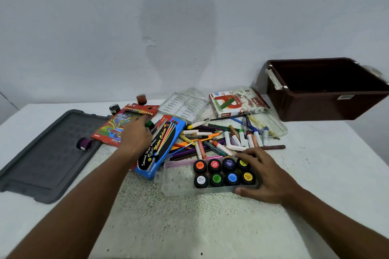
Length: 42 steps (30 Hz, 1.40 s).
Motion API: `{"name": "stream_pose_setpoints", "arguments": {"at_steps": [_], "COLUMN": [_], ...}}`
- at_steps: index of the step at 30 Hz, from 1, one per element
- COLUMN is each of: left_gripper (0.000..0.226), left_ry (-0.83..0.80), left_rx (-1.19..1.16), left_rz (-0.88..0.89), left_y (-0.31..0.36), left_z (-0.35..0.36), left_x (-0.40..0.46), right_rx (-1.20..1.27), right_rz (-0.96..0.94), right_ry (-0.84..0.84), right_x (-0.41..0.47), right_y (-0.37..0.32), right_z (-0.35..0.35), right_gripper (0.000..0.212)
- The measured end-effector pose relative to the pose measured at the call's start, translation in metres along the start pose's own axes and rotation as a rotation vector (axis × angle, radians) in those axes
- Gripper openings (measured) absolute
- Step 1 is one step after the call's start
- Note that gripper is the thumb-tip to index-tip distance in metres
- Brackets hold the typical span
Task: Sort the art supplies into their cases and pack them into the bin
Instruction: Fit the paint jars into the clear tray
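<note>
A clear plastic case (pixel 179 181) near the table's front holds several black-capped paint jars (pixel 216 178) in two rows at its right end. My right hand (pixel 267 176) grips that end of the case. My left hand (pixel 136 134) reaches over the red pencil box (pixel 109 126) and closes on a dark green jar (pixel 149 124). A blue watercolour box (pixel 162 143) lies beside it. Loose crayons, pencils and markers (pixel 223 139) are piled in the middle. A purple jar (pixel 84 143) lies on its side on the grey lid.
The dark brown bin (pixel 328 107) stands open at the back right. Its grey lid (pixel 46 153) lies flat at the left. A clear palette tray (pixel 185 105), a crayon box (pixel 227 103), a clear sleeve (pixel 269 124) and two jars (pixel 141 99) sit near the wall.
</note>
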State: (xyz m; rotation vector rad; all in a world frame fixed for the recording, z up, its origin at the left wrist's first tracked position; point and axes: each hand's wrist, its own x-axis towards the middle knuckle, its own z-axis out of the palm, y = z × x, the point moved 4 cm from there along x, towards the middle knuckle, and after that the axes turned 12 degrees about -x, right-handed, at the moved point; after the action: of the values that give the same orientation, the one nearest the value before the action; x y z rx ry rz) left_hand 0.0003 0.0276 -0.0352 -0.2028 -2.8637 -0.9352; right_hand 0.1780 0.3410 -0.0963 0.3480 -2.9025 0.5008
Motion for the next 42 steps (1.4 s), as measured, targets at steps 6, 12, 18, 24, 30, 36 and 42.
{"name": "stream_pose_setpoints", "arguments": {"at_steps": [6, 12, 18, 24, 30, 36, 42], "left_gripper": [0.027, 0.024, 0.015, 0.016, 0.029, 0.065, 0.041], "left_ry": [-0.003, -0.004, 0.033, 0.083, 0.067, -0.051, -0.119], "left_rx": [0.075, -0.024, -0.072, -0.121, -0.269, -0.285, -0.261], "left_rz": [-0.076, -0.085, -0.063, -0.051, 0.039, 0.077, 0.109], "left_y": [-0.012, -0.016, -0.014, -0.013, 0.006, 0.026, 0.045], "left_z": [0.004, 0.011, 0.006, -0.005, -0.014, -0.011, -0.013], "left_x": [0.017, 0.025, 0.022, 0.013, -0.003, -0.024, -0.042], "right_rx": [0.026, 0.029, 0.016, 0.018, 0.005, -0.03, -0.064], "right_rz": [0.005, 0.003, 0.001, -0.002, 0.004, 0.019, 0.013], "right_ry": [-0.002, 0.003, 0.012, 0.026, 0.017, 0.009, -0.004], "right_x": [0.0, 0.0, 0.0, 0.0, 0.0, -0.001, -0.001], "right_y": [0.0, 0.0, 0.0, -0.001, -0.002, -0.002, -0.003], "right_z": [0.0, -0.001, 0.0, -0.001, -0.001, 0.0, 0.002], "right_gripper": [0.086, 0.085, 0.085, 0.084, 0.084, 0.086, 0.085]}}
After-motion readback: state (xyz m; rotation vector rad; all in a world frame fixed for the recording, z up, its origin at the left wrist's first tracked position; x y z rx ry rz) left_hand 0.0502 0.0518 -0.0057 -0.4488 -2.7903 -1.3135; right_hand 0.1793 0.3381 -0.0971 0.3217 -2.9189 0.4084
